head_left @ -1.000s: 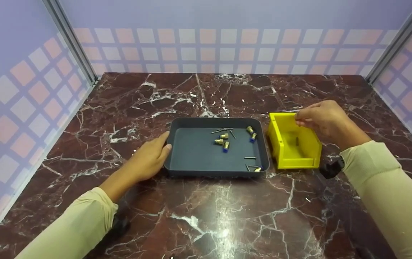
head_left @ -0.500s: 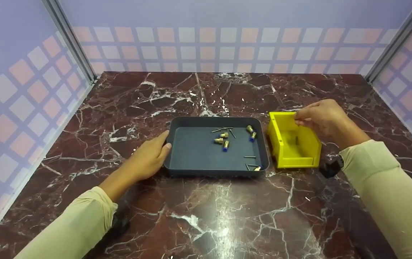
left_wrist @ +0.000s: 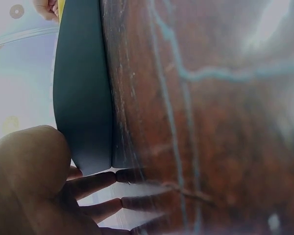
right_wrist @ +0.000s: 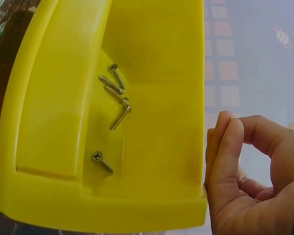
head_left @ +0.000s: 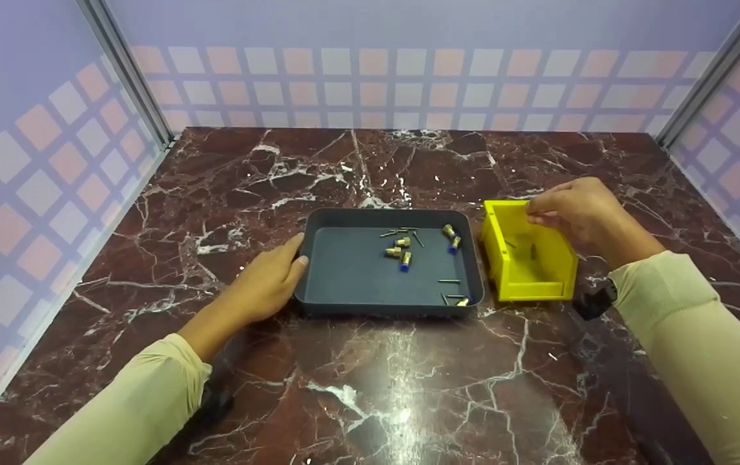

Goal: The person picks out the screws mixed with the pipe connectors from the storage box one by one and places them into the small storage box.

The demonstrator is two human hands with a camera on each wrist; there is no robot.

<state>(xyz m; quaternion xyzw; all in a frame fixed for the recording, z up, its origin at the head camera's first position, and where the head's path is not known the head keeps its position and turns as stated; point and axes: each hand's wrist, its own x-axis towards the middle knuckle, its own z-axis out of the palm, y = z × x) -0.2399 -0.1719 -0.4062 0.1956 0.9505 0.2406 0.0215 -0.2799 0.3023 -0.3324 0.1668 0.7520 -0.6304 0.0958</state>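
A dark grey tray (head_left: 386, 310) lies mid-table, holding several brass fittings with blue ends (head_left: 406, 261) and several small screws (head_left: 449, 281). My left hand (head_left: 267, 281) rests against its left end; in the left wrist view, the fingers (left_wrist: 95, 186) reach straight along the tray wall. To the right of the tray stands a yellow bin (head_left: 534, 292). Over its right wall is my right hand (head_left: 576, 210), thumb and fingertips together. Nothing shows between them in the right wrist view, where several cross-head screws (right_wrist: 120, 118) lie on the bin floor.
The table (head_left: 279, 400) has a dark red marble pattern with white veins. Panels with pink and white squares (head_left: 373, 61) enclose its back and sides. A dark device (head_left: 596, 303) sits at my right wrist.
A small screw now shows by the bin's left wall, where none was seen half a second ago. Both hands, the tray and the bin look almost still.
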